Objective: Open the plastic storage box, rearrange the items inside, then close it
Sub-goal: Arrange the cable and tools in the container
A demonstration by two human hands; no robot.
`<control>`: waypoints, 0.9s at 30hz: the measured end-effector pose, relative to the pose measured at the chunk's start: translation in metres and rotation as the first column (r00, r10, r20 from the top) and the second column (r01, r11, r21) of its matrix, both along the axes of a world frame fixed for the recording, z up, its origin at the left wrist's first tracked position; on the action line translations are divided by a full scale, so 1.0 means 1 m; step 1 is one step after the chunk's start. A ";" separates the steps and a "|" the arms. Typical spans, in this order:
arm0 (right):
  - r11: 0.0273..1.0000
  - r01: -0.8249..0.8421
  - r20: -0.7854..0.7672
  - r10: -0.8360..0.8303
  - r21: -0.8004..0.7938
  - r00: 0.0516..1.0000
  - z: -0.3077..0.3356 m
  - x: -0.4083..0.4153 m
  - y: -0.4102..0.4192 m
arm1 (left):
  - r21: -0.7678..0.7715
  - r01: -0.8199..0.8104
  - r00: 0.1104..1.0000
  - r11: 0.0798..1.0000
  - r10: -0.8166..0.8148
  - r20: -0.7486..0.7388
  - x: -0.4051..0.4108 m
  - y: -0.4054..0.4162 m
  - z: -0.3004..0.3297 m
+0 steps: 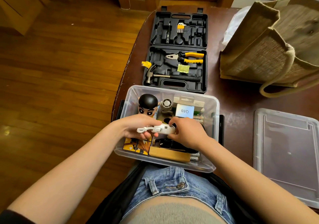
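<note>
Denim shorts (172,184) and two bare forearms fill the near edge, and both hands meet over the clear rectangular plastic storage box (209,125), which sits open at the near rim of the dark brown table (238,103). Between them they hold one small white plastic gadget with a looped strap (158,129): the left hand (138,127) curls under its strap end, the right hand (187,132) curls over its other end. Inside the box are one black-haired cartoon figurine (148,105) at the far left corner, one small grey fan (166,105) beside it, one white carton marked Q88 (184,111), a flat wooden block (170,154) along the near wall, black cables (168,143) and several batteries (194,158), too few visible to count. Right of the box lies its clear plastic lid (286,154), flat on the table. Beyond the box one black moulded tool case (177,51) lies open, holding one pair of yellow-handled pliers (188,58), one claw hammer (169,76) and one set of hex keys (180,28). Right of that case stands one woven jute bag (269,42). Left of the box the room shows a wooden plank floor (60,59).
</note>
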State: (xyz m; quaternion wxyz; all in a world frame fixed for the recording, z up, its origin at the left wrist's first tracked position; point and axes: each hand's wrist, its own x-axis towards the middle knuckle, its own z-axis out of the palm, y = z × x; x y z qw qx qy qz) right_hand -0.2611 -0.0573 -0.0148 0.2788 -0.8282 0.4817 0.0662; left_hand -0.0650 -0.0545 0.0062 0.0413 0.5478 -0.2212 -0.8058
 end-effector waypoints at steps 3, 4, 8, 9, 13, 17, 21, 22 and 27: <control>0.999 -0.024 -0.144 0.027 0.026 0.989 -0.010 0.002 0.000 | -0.141 0.040 0.981 0.989 -0.012 0.192 -0.001 -0.004 0.006; 1.000 -0.025 -0.182 0.026 0.011 0.983 -0.014 0.003 -0.001 | -0.177 0.030 0.970 0.984 0.014 0.243 -0.002 -0.005 0.008; 0.999 -0.013 -0.272 -0.002 -0.052 0.962 -0.026 0.013 -0.006 | -0.292 0.070 0.915 0.954 0.055 0.399 -0.007 -0.011 0.009; 0.997 -0.021 -0.283 -0.001 -0.074 0.959 -0.028 0.016 -0.006 | -0.316 0.105 0.897 0.943 0.047 0.440 -0.011 -0.012 0.008; 0.985 -0.062 -0.274 0.015 -0.163 0.962 -0.037 0.022 -0.003 | -0.385 0.132 0.837 0.913 0.106 0.537 -0.029 -0.010 -0.007; 0.999 -0.035 -0.342 0.024 -0.027 0.939 -0.041 0.026 -0.009 | -0.493 0.163 0.790 0.854 0.186 0.583 -0.039 -0.005 -0.020; 0.995 -0.058 -0.342 0.081 0.077 0.936 -0.037 0.024 -0.014 | -0.480 0.242 0.731 0.843 0.167 0.662 -0.042 -0.007 -0.023; 0.994 -0.072 -0.361 0.097 0.083 0.927 -0.035 0.022 -0.014 | -0.466 0.241 0.733 0.851 0.155 0.662 -0.043 -0.008 -0.024; 0.993 -0.097 -0.437 0.119 0.071 0.892 -0.029 0.005 -0.012 | -0.412 0.172 0.767 0.895 0.141 0.626 -0.050 -0.015 -0.035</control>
